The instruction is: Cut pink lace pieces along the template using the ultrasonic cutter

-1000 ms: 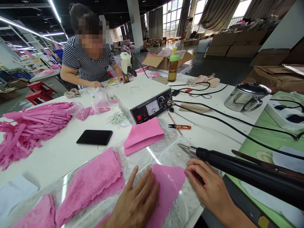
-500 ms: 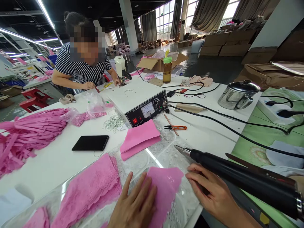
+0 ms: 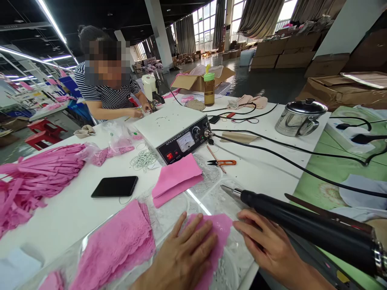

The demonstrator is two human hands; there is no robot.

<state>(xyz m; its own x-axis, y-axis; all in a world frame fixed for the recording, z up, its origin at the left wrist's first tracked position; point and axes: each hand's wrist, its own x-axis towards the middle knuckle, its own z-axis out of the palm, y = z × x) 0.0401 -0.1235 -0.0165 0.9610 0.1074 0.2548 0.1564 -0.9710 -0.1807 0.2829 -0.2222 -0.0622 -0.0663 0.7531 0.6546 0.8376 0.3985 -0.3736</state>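
Observation:
Under my left hand (image 3: 187, 249), which lies flat with its fingers spread, is a pink fabric piece (image 3: 222, 225) on a clear sheet. My right hand (image 3: 269, 241) touches the right edge of that piece with its fingertips, the fingers bent and close together; whether they pinch the edge is hard to make out. Just above the right hand rests a black pen-like tool (image 3: 290, 217), its metal tip pointing left. A folded pink piece (image 3: 178, 179) lies before the control box (image 3: 184, 141). Stacked lacy pink pieces (image 3: 117, 241) are left of my left hand.
A black phone (image 3: 115, 187), orange snips (image 3: 222, 162), pink strips (image 3: 48, 169) and a green-capped bottle (image 3: 209, 88) are on the table. A steel pot (image 3: 300, 117) stands at right beside black cables. Across the table, a person in stripes (image 3: 111, 96) bends over.
My left hand has slid right and further over the pink piece, covering more of it. My right hand is almost unmoved. The view has shifted slightly.

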